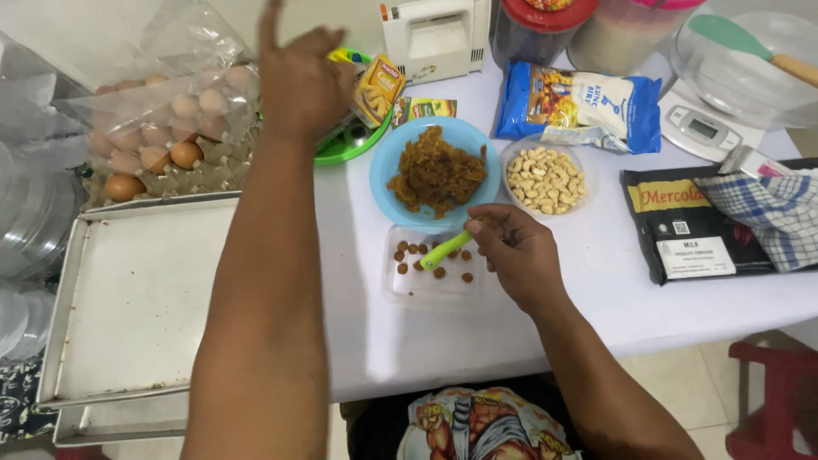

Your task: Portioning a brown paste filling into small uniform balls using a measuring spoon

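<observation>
Reaching far across the bench (477, 341), the left hand (298, 81) hovers near the far edge with one finger raised and the others loosely curled (it grips nothing that shows), just beside a green dish (345, 143) and a yellow packet (377, 89). The right hand (511, 247) is pinched closed on a green-handled spoon (446, 250), whose handle slants over a clear flat tray (430, 277) near the middle of the bench; small brown balls (417, 258) lie scattered in that tray. Touching the tray's far side stands a blue bowl (434, 175) heaped with brown shredded filling, and just right of it a clear bowl of peanuts (545, 179). A blue-and-white bag (588, 102) lies behind the peanuts. At the right edge sit a black packet (682, 226) and a checked cloth (767, 213), with a white kitchen scale (703, 128) beyond. Off the left edge rest a metal baking tray (136, 298) and a carton of eggs (162, 136) under clear plastic.
</observation>
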